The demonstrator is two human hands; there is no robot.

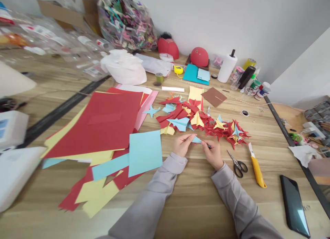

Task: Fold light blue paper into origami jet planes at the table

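Observation:
Between my two hands is a small folded piece of light blue paper (196, 140), just above the wooden table. My left hand (182, 145) pinches its left end between thumb and fingers. At its right end, the closed fingers of my right hand (212, 154) grip the same paper; a small dark spot shows by those fingers, too small to name. Right behind my hands lies a pile of folded red, yellow and blue paper shapes (177, 112), some like planes and some like stars. Scissors (239, 167) and a yellow utility knife (257, 168) rest to the right of my right hand.
Large red sheets (103, 125) and a blue paper square (145, 152) lie on the left, with scraps below. A black phone (294, 204) is at the right front. Along the wall stand a bag of scraps (126, 24), red domes (199, 57) and a white bottle (227, 68).

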